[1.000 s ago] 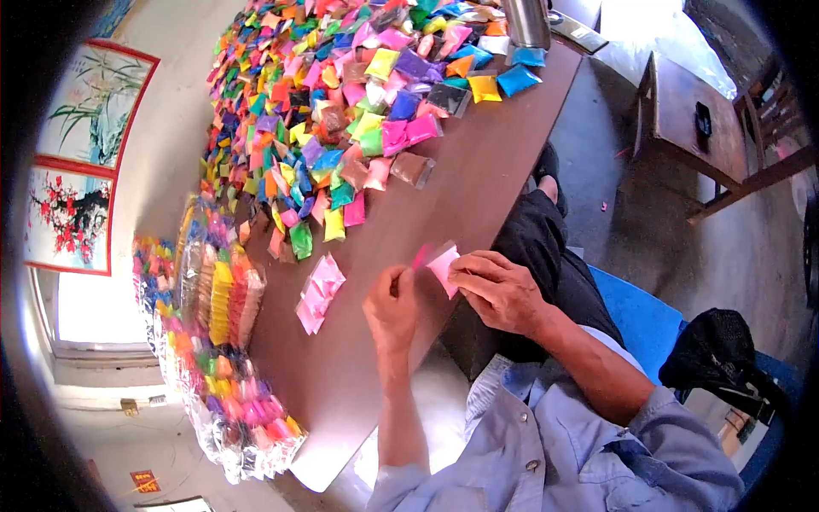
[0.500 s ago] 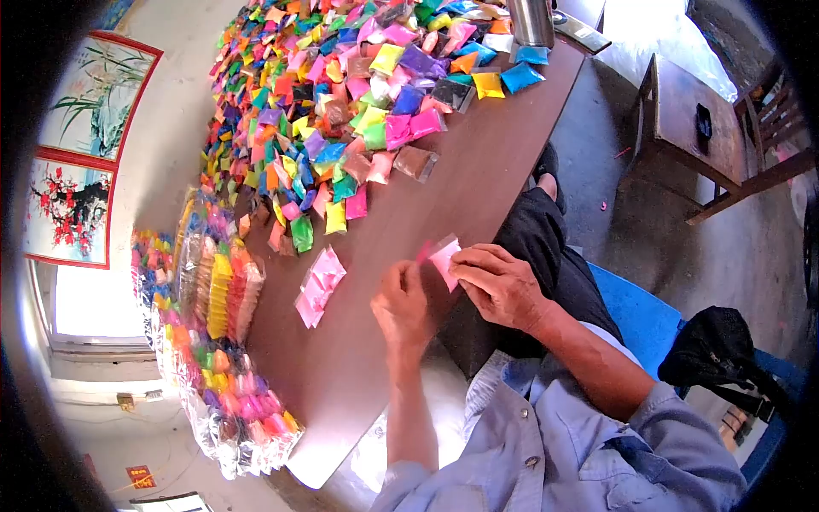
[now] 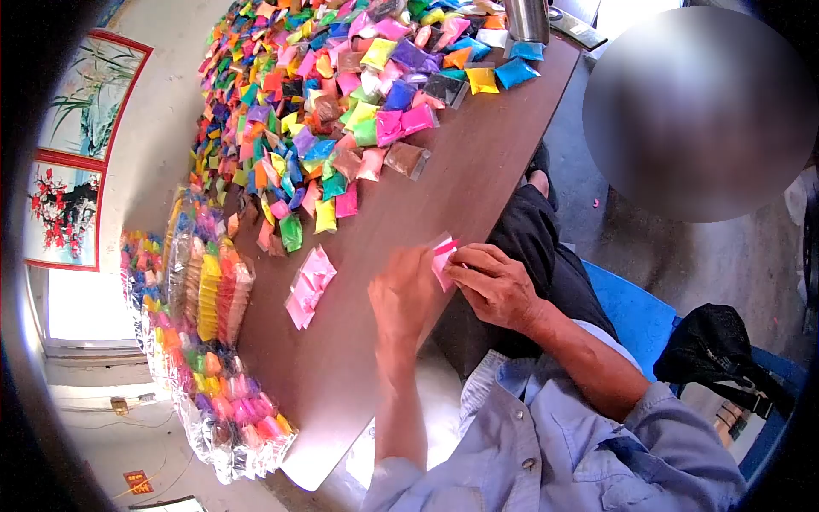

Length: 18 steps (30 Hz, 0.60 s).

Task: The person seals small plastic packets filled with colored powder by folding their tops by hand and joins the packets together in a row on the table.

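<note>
My right hand (image 3: 495, 286) pinches a small clear packet with pink filling (image 3: 443, 263) above the table's near edge. A brighter pink strip lies across the packet's upper part. Just left of it is my left hand (image 3: 401, 290), smeared by motion, so its fingers cannot be made out. On the brown table (image 3: 461, 179), left of my hands, lie a few light pink packets (image 3: 310, 286) overlapping one another. Farther off spreads a large heap of small packets in many colours (image 3: 341, 111).
Clear bags of stacked colourful packets (image 3: 209, 299) line the table's left side. A metal cylinder (image 3: 527, 20) stands at the far edge. A blue seat (image 3: 627, 311) and a black bag (image 3: 712, 346) are at the right. A blurred round patch hides the upper right.
The bright pink strip, earlier at my left fingertips, now lies against the packet in my right hand. My left hand has become blurred beside it. The view has shifted slightly.
</note>
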Motion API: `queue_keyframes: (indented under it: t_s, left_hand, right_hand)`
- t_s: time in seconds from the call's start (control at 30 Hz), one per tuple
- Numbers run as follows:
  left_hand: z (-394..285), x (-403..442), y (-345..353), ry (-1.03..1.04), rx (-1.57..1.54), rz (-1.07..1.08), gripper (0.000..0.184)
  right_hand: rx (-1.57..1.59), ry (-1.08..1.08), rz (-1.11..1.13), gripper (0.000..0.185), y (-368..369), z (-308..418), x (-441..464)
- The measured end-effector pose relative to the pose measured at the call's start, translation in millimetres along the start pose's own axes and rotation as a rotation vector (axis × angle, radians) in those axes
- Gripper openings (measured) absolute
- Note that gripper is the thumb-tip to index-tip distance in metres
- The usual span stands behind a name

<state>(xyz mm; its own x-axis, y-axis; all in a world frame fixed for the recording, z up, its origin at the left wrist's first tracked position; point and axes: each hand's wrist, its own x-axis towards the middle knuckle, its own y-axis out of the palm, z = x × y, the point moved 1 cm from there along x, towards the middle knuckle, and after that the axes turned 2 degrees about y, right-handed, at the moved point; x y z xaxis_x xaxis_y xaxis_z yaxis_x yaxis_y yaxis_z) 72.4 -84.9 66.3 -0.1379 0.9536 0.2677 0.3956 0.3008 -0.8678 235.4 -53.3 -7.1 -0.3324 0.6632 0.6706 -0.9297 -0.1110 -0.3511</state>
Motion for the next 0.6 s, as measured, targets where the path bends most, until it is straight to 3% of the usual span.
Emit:
queue_keyframes:
  t_s: [0.2, 0.27, 0.37, 0.47, 0.53, 0.6]
  left_hand:
    - [15, 30, 15, 0.132, 0.049, 0.033, 0.009]
    - [14, 30, 12, 0.009, -0.066, 0.028, 0.013]
    - [1, 24, -2, 0.061, -0.084, -0.083, 0.009]
    - [-16, 3, -11, -0.03, -0.133, -0.003, 0.009]
    - [1, -12, 3, 0.03, -0.114, -0.022, 0.009]
    - [7, -16, 7, -0.08, -0.179, -0.059, 0.009]
  right_hand:
    - [-0.016, 0.003, 0.008, 0.032, -1, 1, 0]
    - [-0.011, 0.003, 0.0, 0.03, -3, 0, 0]
    - [0.005, 0.018, 0.0, 0.028, -3, 1, 0]
    - [0.004, 0.015, -0.007, 0.026, -2, 1, 4]
    - [0.015, 0.0, -0.001, 0.026, -3, 1, 5]
    - [0.005, -0.004, 0.0, 0.025, -3, 1, 5]
